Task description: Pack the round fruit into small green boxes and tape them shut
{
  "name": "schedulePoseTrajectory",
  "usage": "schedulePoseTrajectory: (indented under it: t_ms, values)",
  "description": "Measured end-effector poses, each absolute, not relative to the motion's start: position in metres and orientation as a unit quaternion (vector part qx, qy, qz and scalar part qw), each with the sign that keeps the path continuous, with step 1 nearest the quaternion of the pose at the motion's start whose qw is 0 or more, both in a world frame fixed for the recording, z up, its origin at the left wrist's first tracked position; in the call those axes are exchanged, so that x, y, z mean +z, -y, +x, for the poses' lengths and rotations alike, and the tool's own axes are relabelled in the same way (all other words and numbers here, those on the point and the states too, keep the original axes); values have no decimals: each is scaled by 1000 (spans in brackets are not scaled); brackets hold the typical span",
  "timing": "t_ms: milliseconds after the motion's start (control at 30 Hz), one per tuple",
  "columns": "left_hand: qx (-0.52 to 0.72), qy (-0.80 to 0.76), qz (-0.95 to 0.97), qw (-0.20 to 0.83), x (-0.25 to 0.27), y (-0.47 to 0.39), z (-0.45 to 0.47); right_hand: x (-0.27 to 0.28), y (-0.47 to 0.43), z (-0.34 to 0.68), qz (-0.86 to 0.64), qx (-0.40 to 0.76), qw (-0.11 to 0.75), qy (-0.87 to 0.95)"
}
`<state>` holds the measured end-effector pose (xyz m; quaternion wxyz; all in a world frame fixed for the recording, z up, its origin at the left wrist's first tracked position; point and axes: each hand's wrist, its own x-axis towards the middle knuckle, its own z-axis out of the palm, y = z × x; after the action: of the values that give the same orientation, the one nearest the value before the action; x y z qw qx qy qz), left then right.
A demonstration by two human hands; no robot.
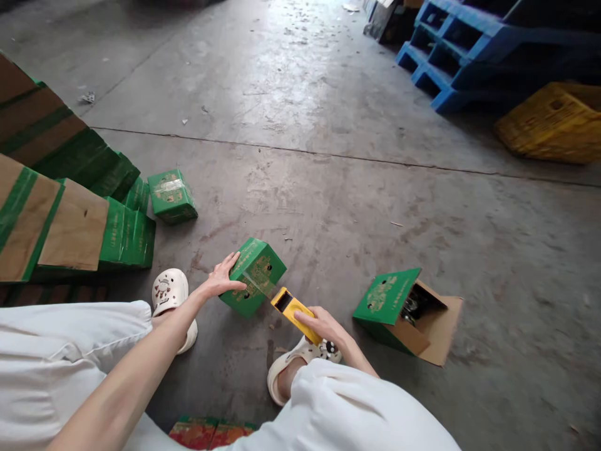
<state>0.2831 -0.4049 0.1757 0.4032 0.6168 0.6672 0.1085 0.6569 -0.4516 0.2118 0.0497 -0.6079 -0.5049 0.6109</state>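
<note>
My left hand (224, 277) grips a small green cardboard box (256, 266) standing tilted on the floor between my feet. Its fingers lie over one edge and the thumb presses the near face. My right hand (323, 324) is closed around a yellow tape dispenser (297, 315), whose dark-windowed end points at the box. A clear strip of what looks like tape runs across the box face towards the dispenser. To the right, an open green box (387, 300) lies on its side with its flaps out. Dark, shiny items (413, 305) show inside it; their kind is unclear.
Stacked green-and-brown cartons (75, 225) line the left side, with one taped green box (171, 195) beside them. Blue pallets (457, 50) and a yellow crate (554, 122) stand at the far right. Red-and-green boxes (206, 433) lie below, between my legs.
</note>
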Motion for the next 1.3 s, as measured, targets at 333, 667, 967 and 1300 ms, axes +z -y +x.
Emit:
schedulePoseTrajectory:
  t_ms: [333, 667, 967, 1300]
  values:
    - [159, -777, 595, 131, 167, 434, 276, 192, 410, 591, -579, 600, 40, 550]
    - [-16, -776, 616, 136, 166, 435, 332, 194, 411, 582, -561, 657, 32, 502]
    - [-94, -751, 627, 185, 205, 403, 304, 214, 400, 566, -503, 723, 72, 468]
    - [-73, -728, 624, 275, 246, 352, 233, 243, 424, 595, -526, 699, 94, 476]
